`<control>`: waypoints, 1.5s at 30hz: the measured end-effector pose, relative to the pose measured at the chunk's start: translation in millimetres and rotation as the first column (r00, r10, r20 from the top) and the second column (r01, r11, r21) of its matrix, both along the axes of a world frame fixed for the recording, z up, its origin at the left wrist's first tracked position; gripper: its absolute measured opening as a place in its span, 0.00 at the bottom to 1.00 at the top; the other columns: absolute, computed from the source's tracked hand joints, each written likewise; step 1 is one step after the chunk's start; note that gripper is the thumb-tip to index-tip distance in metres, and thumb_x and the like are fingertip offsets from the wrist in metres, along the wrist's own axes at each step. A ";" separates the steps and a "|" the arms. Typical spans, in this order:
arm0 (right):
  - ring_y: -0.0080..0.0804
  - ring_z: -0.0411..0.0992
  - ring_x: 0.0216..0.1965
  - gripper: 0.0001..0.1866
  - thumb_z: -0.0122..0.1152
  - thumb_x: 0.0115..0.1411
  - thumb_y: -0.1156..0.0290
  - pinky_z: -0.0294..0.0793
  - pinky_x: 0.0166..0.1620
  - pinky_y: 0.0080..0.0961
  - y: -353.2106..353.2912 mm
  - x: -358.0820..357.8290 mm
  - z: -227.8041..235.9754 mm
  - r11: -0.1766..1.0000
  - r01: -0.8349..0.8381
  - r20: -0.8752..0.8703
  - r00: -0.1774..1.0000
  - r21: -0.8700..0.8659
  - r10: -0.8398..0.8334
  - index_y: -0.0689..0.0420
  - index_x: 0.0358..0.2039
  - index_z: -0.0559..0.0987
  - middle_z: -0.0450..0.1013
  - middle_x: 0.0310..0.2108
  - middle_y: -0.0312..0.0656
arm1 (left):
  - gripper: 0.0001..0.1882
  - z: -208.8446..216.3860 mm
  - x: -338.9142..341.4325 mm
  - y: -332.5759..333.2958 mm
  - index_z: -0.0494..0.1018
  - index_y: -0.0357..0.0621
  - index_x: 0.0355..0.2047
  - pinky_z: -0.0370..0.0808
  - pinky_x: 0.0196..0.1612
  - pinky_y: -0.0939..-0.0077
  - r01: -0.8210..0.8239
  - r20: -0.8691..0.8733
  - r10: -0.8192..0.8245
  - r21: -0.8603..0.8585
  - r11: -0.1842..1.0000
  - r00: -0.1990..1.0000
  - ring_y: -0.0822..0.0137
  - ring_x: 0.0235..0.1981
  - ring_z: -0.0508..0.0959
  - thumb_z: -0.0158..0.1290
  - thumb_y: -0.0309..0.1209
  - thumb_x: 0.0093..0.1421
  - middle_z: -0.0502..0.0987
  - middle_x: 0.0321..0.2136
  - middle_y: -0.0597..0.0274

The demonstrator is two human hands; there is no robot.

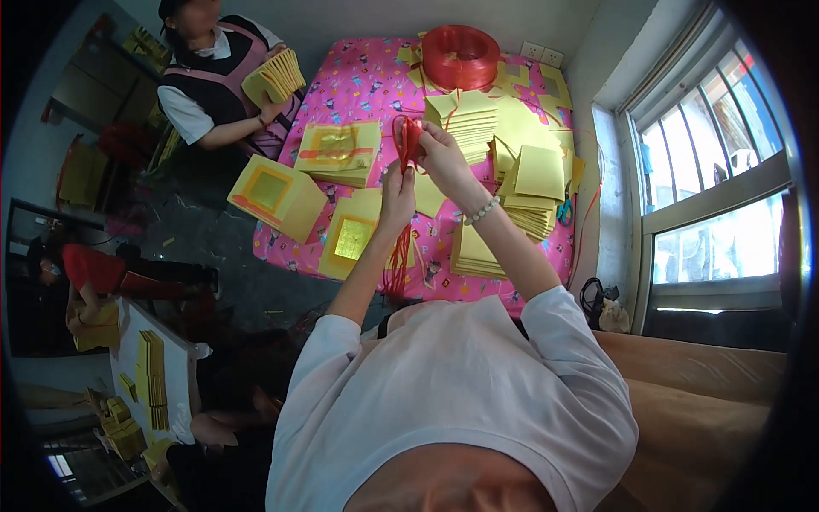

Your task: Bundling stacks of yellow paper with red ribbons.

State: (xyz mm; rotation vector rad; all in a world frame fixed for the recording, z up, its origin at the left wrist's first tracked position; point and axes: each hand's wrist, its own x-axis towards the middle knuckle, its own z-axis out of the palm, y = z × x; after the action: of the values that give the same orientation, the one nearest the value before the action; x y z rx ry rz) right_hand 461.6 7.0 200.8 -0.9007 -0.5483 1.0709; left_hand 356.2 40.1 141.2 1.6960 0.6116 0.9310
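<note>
A bundle of thin red cords (399,260) hangs from my hands above the pink patterned cloth, its loose ends reaching down towards my lap. My left hand (398,196) is closed around the bundle below its top. Just above and to the right, the fingers of my right hand (441,157) pinch the looped upper end, and a beaded bracelet circles that wrist. Stacks of yellow paper lie around both hands; nearest are a fanned stack (465,126) beyond the right hand and a gold-squared sheet (352,237) left of my left forearm.
A large red coil (461,58) sits at the table's far side. Blue-handled scissors (564,212) lie by a yellow stack (533,183) at right. A co-worker (217,85) at far left holds folded yellow paper (273,77). Other people work around a white table (183,367) at left.
</note>
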 end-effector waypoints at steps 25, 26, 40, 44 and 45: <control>0.18 0.62 0.22 0.20 0.39 0.63 0.56 0.63 0.29 0.17 -29.5 -98.9 -24.0 0.046 -0.992 0.095 0.035 -0.117 0.995 0.60 0.30 0.71 0.59 0.17 0.30 | 0.11 112.3 -253.8 34.1 0.61 0.44 0.21 0.53 0.16 0.83 0.145 0.835 0.298 -0.403 0.904 0.463 0.77 0.11 0.53 0.38 0.29 0.61 0.54 0.13 0.71; 0.17 0.59 0.21 0.18 0.39 0.63 0.57 0.62 0.28 0.16 -22.1 -89.3 -26.8 0.043 -0.973 0.212 -0.006 -0.225 0.977 0.59 0.28 0.70 0.57 0.16 0.29 | 0.11 97.2 -288.7 37.8 0.60 0.43 0.21 0.53 0.15 0.83 0.179 0.846 0.379 -0.467 0.866 0.374 0.76 0.11 0.53 0.37 0.28 0.61 0.54 0.13 0.70; 0.21 0.58 0.18 0.19 0.42 0.60 0.56 0.61 0.23 0.18 23.7 -105.3 -74.6 0.013 -0.681 0.262 -0.264 -0.732 0.928 0.59 0.24 0.69 0.59 0.18 0.32 | 0.14 -220.4 -463.5 -89.4 0.72 0.39 0.26 0.71 0.32 0.60 -0.933 -0.724 0.687 -0.284 -0.223 0.056 0.50 0.27 0.74 0.45 0.38 0.54 0.75 0.26 0.49; 0.24 0.62 0.19 0.20 0.43 0.58 0.56 0.63 0.24 0.20 28.4 -130.9 -88.6 0.041 -0.687 0.377 -0.347 -0.726 0.859 0.62 0.26 0.72 0.62 0.18 0.35 | 0.23 -125.1 -295.8 -35.1 0.67 0.32 0.42 0.69 0.40 0.67 -0.717 -0.476 0.654 0.069 0.694 0.588 0.55 0.36 0.75 0.34 0.42 0.61 0.74 0.36 0.47; 0.25 0.62 0.20 0.19 0.43 0.58 0.57 0.63 0.24 0.21 31.1 -139.7 -88.8 0.039 -0.690 0.436 -0.412 -0.723 0.800 0.62 0.27 0.72 0.63 0.19 0.36 | 0.25 -104.6 -254.2 -34.4 0.68 0.31 0.40 0.68 0.40 0.71 -0.589 -0.219 0.579 0.021 0.808 0.786 0.60 0.34 0.75 0.28 0.41 0.64 0.74 0.33 0.47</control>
State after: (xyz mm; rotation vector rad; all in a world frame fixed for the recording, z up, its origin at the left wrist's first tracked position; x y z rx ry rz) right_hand 321.9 38.1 112.0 -1.0752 -2.4533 1.9469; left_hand 102.0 5.7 36.6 1.5935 1.3552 1.1518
